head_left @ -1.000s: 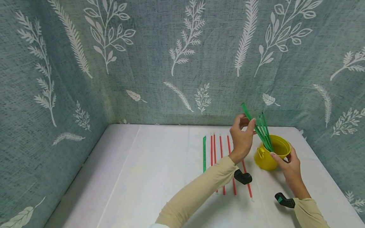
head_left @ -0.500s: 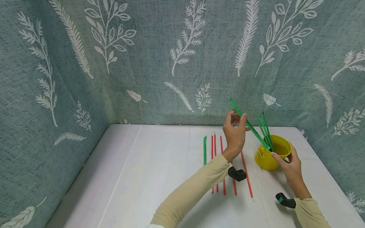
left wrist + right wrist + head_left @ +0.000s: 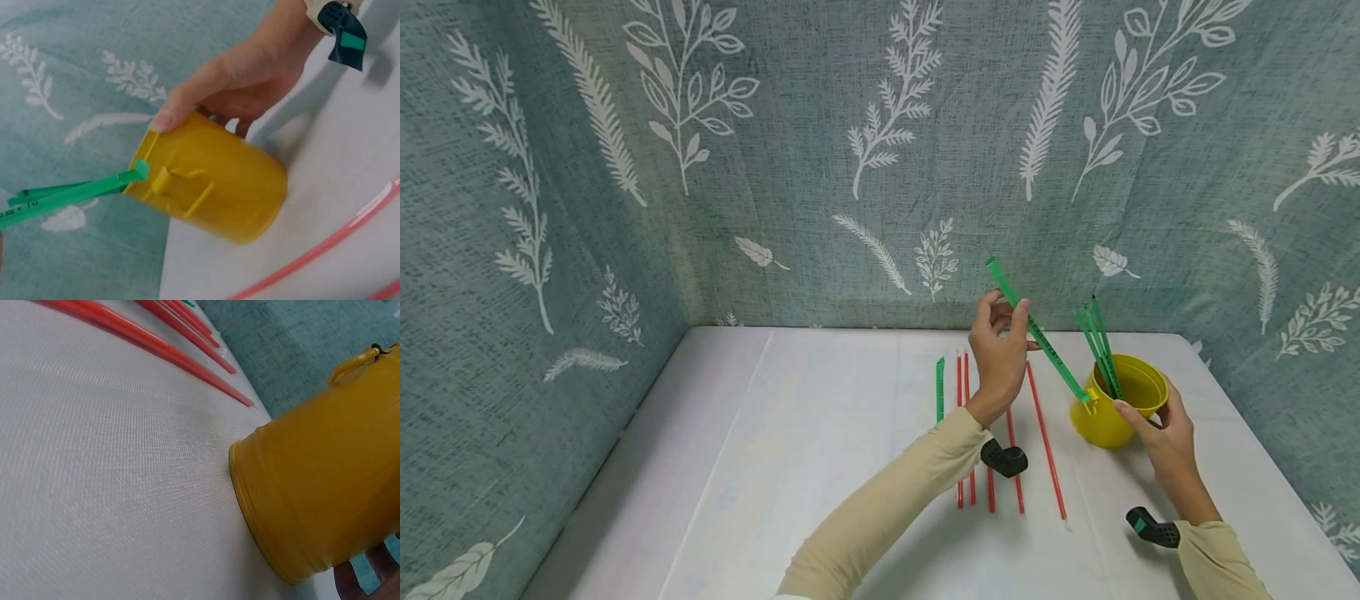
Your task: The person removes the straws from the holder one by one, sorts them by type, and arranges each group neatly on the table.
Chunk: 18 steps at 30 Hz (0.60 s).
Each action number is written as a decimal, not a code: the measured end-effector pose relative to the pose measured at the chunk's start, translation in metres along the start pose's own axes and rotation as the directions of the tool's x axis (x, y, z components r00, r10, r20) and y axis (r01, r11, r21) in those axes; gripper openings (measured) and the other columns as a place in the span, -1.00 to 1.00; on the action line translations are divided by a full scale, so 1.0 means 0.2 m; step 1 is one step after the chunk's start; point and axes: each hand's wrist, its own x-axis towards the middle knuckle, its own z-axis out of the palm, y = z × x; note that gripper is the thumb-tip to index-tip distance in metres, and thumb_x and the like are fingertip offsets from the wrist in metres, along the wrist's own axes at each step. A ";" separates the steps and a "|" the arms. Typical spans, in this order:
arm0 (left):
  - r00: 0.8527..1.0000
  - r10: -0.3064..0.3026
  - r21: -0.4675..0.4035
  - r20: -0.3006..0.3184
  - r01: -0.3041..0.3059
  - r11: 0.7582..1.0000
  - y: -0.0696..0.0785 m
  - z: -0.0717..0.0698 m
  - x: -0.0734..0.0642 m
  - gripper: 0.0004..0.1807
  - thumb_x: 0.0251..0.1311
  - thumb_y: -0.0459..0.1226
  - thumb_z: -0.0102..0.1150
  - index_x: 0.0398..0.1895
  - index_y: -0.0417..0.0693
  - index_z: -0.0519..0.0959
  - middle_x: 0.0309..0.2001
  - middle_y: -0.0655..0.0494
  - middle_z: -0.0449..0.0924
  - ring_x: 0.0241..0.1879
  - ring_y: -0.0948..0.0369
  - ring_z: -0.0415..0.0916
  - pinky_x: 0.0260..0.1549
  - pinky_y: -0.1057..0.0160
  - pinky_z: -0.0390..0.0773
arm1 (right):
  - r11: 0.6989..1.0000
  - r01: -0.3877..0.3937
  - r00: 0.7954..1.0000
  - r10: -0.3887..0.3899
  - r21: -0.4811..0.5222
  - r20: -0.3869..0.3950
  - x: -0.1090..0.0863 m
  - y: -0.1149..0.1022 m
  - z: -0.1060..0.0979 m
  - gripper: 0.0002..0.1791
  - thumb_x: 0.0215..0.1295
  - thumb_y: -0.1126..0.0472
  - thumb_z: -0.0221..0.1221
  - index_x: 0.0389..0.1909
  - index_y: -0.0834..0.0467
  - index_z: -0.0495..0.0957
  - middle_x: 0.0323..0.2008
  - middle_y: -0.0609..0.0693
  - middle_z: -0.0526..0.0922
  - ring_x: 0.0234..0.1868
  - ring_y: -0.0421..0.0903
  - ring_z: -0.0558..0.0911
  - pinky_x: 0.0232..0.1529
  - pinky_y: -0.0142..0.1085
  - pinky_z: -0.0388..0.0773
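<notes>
In the head view my left hand [image 3: 997, 354] pinches a long green straw in a printed wrapper [image 3: 1048, 354], slanting down to the right. Its lower end is at the left rim of a small yellow bucket [image 3: 1097, 425], by the handle lug; whether it touches is hard to tell. Several other green straws [image 3: 1099, 346] lean inside the bucket. My right hand [image 3: 1168, 433] holds the bucket's right side, thumb at the rim. In the left wrist view the held straw's end [image 3: 142, 170] overlaps the bucket's rim [image 3: 145, 147]. The right wrist view shows the bucket's wall [image 3: 319, 481] close up.
Left of the bucket, several red straws [image 3: 1047, 442] lie roughly parallel on the white tabletop [image 3: 790, 467], partly hidden by my left arm. Another green straw [image 3: 940, 387] lies at the row's left end. A patterned teal cloth [image 3: 805, 167] hangs behind the table.
My left hand has moved left with the green straw, whose lower end went from among the straws in the bucket to the left rim. My right hand and the bucket have stayed put.
</notes>
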 end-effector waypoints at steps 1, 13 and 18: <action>1.000 -0.001 0.004 0.000 0.001 1.000 0.00 -0.01 0.00 -0.71 0.35 -0.40 0.01 0.10 -0.29 0.36 -0.19 -0.32 0.43 -0.23 -0.07 0.54 -0.54 -0.08 0.66 | 1.000 -0.004 1.000 0.004 0.000 -0.001 0.00 0.00 0.00 -0.21 0.32 0.10 0.16 0.47 -0.10 -0.02 0.33 0.01 0.21 0.17 -0.32 0.25 0.18 -0.61 0.24; 1.000 -0.025 0.029 0.014 0.025 0.999 0.00 -0.08 -0.01 -0.70 0.33 -0.42 0.02 0.10 -0.33 0.37 -0.18 -0.37 0.42 -0.23 -0.29 0.46 -0.59 -0.18 0.60 | 1.000 -0.023 1.000 0.023 -0.006 0.012 0.00 0.00 0.00 -0.20 0.33 0.07 0.16 0.48 -0.12 -0.05 0.34 0.02 0.18 0.18 -0.30 0.24 0.02 -0.73 0.26; 0.999 -0.031 0.034 0.009 0.030 0.999 -0.01 -0.10 -0.01 -0.72 0.32 -0.43 0.04 0.07 -0.32 0.40 -0.21 -0.38 0.43 -0.25 -0.29 0.46 -0.61 -0.19 0.60 | 1.000 -0.022 1.000 0.022 -0.004 0.012 0.00 -0.01 0.00 -0.20 0.33 0.07 0.16 0.48 -0.11 -0.04 0.34 0.02 0.19 0.16 -0.30 0.24 0.00 -0.74 0.29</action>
